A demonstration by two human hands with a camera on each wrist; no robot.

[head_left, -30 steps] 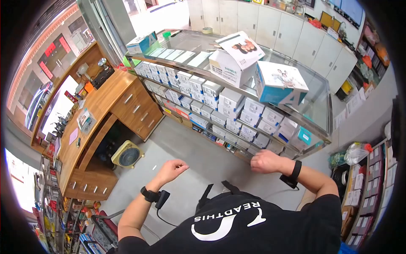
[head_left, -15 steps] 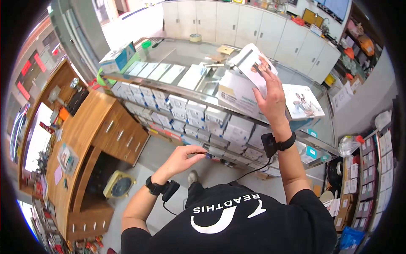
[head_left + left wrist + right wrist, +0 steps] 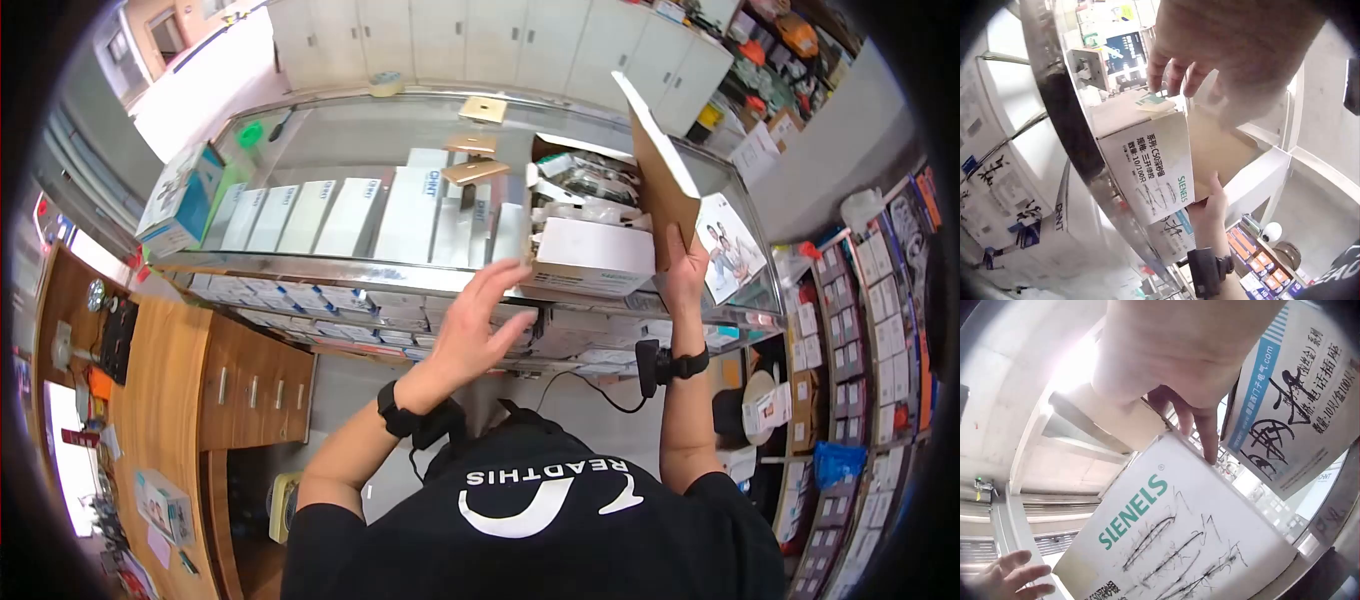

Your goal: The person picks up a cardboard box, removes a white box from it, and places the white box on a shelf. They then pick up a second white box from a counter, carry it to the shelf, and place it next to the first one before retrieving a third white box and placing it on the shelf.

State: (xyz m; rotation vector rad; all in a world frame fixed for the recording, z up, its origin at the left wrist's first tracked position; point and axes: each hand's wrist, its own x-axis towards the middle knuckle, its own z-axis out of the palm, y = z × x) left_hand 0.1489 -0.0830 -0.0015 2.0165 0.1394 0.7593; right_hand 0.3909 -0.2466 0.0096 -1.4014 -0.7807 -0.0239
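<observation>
An opened white cardboard box [image 3: 592, 250] stands on the glass counter, its brown-inside lid [image 3: 665, 185] raised on the right. Plastic-wrapped pieces [image 3: 590, 190] fill it. My right hand [image 3: 686, 272] grips the lid's near edge, thumb on the brown inner face, as the left wrist view also shows. My left hand [image 3: 472, 328] is at the box's near left corner, fingers extended and spread, thumb apart, holding nothing. Green SIENELS lettering and black pen strokes mark the box side [image 3: 1166, 519] in the right wrist view.
Right of the lid lies another box [image 3: 728, 250] with a picture on top. Slim white boxes [image 3: 345, 215] line the counter's left part, beside a blue-white box [image 3: 180, 200]. Golden plates [image 3: 476, 170] lie behind. A wooden desk [image 3: 165, 400] stands at left, stocked shelves [image 3: 870, 330] at right.
The body has come closer to the counter. The box's lid, earlier lying over it, now stands raised in my right hand. My left hand has risen to the box, fingers spreading.
</observation>
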